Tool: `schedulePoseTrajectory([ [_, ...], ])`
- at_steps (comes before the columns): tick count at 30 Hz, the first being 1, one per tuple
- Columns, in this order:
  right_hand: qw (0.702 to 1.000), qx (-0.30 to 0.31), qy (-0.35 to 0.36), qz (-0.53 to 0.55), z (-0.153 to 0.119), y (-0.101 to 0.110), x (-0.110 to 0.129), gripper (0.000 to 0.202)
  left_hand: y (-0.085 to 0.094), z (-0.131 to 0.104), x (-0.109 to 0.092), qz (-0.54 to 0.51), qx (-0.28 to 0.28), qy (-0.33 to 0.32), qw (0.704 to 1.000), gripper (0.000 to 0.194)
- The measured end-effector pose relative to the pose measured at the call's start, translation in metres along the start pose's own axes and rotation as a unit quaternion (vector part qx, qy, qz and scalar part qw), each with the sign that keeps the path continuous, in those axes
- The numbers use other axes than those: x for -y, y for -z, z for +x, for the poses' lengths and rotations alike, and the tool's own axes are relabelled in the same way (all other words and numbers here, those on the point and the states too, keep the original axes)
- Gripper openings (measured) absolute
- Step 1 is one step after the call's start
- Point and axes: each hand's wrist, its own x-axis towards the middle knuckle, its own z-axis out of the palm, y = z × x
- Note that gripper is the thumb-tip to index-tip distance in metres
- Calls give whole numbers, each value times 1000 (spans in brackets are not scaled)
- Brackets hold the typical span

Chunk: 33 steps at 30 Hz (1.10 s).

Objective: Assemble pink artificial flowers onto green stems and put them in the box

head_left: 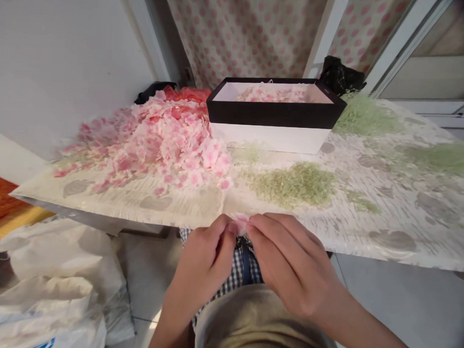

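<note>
A small pink-and-white artificial flower (240, 221) is pinched between my two hands, just over the table's front edge. My left hand (209, 250) has thumb and forefinger closed on its left side. From the right, the fingertips of my right hand (286, 253) press together on it, and they hide part of it. A big heap of similar pink flowers (172, 135) lies on the table to the left. Straight ahead, a loose pile of small pale green pieces (296, 184) is spread on the patterned tablecloth (192, 210).
A white box with a black rim (272, 137) stands at the back, with pink flowers inside. More green pieces (365, 115) lie to its right, near a black plastic bag (342, 75). White sacks (59, 259) stand on the floor at the left. A dotted curtain (245, 36) hangs behind.
</note>
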Motion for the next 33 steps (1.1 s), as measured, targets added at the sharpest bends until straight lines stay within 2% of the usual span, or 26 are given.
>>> schedulePoseTrajectory([
  [6,996,67,55,-12,0,0,4,26,0,-4,-2,-57,6,-22,998,27],
  [16,991,102,86,-32,-2,-4,4,31,-7,-8,-3,-131,-8,-10,991,29],
  [19,990,113,77,-19,-2,-2,5,29,-10,-9,-2,-183,-24,21,983,30],
  [21,992,119,41,23,-2,0,4,25,-10,-9,-1,-207,-27,43,977,30],
  [23,986,123,-38,103,-2,4,3,20,-10,-10,-1,-205,-25,50,977,28],
  [26,951,103,-190,222,-5,8,-1,14,-9,-11,-2,-172,-21,55,983,27],
  [28,926,78,-255,267,-9,7,-2,13,-9,-12,-3,-160,-13,52,986,30],
  [33,888,36,-300,348,-16,0,2,17,-15,-14,-2,-219,34,29,975,34],
])
